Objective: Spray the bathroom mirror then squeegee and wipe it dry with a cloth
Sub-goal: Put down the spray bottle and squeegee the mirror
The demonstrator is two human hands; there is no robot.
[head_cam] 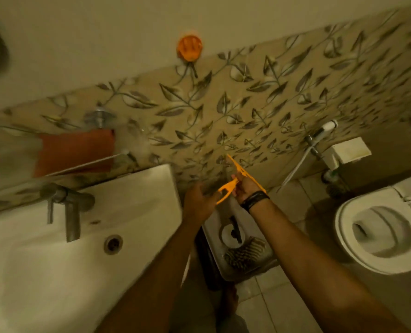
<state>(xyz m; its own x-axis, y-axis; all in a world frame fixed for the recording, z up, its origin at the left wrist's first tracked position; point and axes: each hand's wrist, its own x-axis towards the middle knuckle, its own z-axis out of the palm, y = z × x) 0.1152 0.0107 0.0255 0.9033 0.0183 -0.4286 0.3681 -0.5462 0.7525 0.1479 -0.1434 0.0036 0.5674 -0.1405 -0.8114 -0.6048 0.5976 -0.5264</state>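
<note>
An orange squeegee [238, 179] is held out over the floor between the sink and the toilet, its blade pointing at the leaf-patterned wall tiles. My right hand [244, 186], with a dark wristband, is shut on the squeegee just below the blade. My left hand [199, 200] is at the lower end of the handle; motion blur hides whether its fingers grip it. An orange cloth [74, 152] lies blurred on a glass shelf above the sink. No mirror or spray bottle shows clearly.
The white sink [43, 272] with a metal tap [67, 205] fills the lower left. A white toilet [377, 227] is at the right, a hand sprayer [327, 127] on the wall beside it. A tray [214, 236] of cleaning items sits on the floor below my hands. An orange holder [189, 48] hangs on the wall.
</note>
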